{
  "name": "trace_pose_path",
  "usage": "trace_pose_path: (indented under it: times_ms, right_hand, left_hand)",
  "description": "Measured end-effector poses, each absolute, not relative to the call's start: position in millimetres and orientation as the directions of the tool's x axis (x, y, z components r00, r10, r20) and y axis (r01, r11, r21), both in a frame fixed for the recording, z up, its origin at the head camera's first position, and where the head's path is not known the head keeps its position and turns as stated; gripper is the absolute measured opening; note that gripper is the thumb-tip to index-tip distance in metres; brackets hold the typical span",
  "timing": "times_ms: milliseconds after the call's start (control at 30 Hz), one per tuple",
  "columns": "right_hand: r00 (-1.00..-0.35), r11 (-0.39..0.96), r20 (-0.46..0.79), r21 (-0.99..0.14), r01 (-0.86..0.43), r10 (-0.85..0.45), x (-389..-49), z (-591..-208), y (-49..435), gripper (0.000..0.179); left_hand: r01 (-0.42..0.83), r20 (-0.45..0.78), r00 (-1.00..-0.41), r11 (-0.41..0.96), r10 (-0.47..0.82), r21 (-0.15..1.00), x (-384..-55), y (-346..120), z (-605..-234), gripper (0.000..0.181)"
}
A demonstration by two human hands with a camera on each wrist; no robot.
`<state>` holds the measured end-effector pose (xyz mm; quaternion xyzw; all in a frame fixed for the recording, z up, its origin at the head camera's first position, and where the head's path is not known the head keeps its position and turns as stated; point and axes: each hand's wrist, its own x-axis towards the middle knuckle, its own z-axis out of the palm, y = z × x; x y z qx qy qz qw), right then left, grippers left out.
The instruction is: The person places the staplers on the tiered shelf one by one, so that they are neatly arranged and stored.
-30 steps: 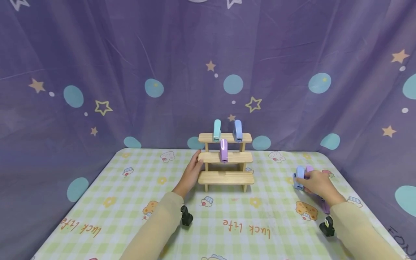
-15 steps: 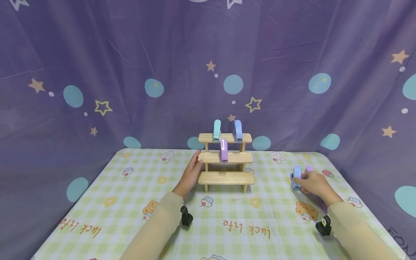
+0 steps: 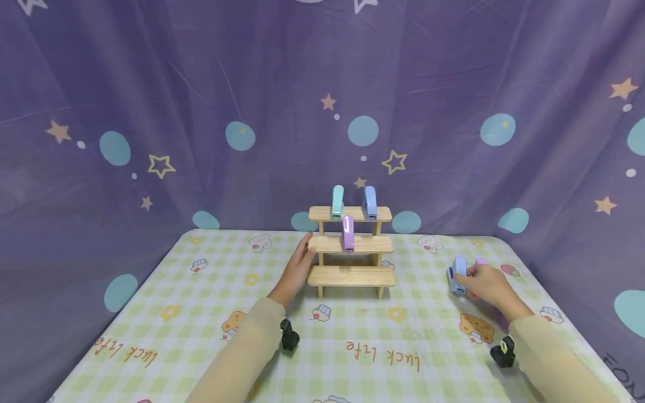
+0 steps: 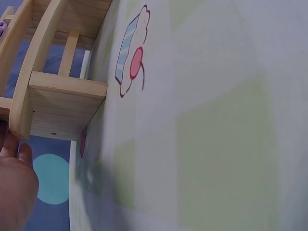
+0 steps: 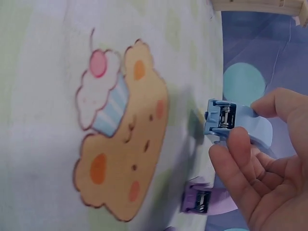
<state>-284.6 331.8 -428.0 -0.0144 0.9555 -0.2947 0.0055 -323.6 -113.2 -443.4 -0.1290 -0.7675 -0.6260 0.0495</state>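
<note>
In the head view my left hand (image 3: 296, 268) grips the left end of the middle tier of a three-tier wooden display stand (image 3: 350, 275). My right hand (image 3: 491, 284) pinches a light blue stapler (image 3: 459, 274) between thumb and fingers; its spring end faces the right wrist camera. Just beyond that hand is a purple stapler (image 3: 481, 261), mostly hidden there but visible in the right wrist view. Another purple piece (image 3: 504, 322) shows beside the right wrist, its form mostly covered. On the stand's top tier are a teal stapler (image 3: 337, 202) and a blue stapler (image 3: 370, 202); a purple stapler (image 3: 348, 234) stands on the middle tier.
A checked tablecloth (image 3: 201, 302) with printed cupcakes and lettering covers the table. Close behind the table hangs a purple curtain (image 3: 282, 168) with stars and dots. Small black cameras sit at both wrists.
The light blue stapler, held in my right hand, has shifted a little to the left, away from the purple one. My left hand has stayed on the stand.
</note>
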Motion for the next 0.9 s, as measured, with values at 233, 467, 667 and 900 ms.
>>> trace_pose_path:
  times_ms: [233, 467, 667, 900]
  right_hand:
    - [-0.998, 0.827, 0.039, -0.559, -0.058, -0.044, -284, -412, 321, 0.052]
    - [-0.994, 0.810, 0.073, -0.576, -0.107, -0.079, -279, -388, 294, 0.056]
    - [-0.989, 0.794, 0.107, -0.591, -0.143, -0.099, -278, -374, 273, 0.052]
    - [-0.981, 0.774, 0.145, -0.605, -0.189, -0.126, -283, -363, 248, 0.047]
  left_hand:
    - [0.260, 0.237, -0.961, 0.178, 0.143, 0.949, -325, -113, -443, 0.057]
    - [0.262, 0.236, -0.959, 0.172, 0.157, 0.950, -323, -113, -442, 0.059]
    - [0.266, 0.241, -0.960, 0.202, 0.140, 0.943, -323, -113, -443, 0.057]
    - [0.261, 0.238, -0.962, 0.196, 0.133, 0.945, -323, -112, -443, 0.056]
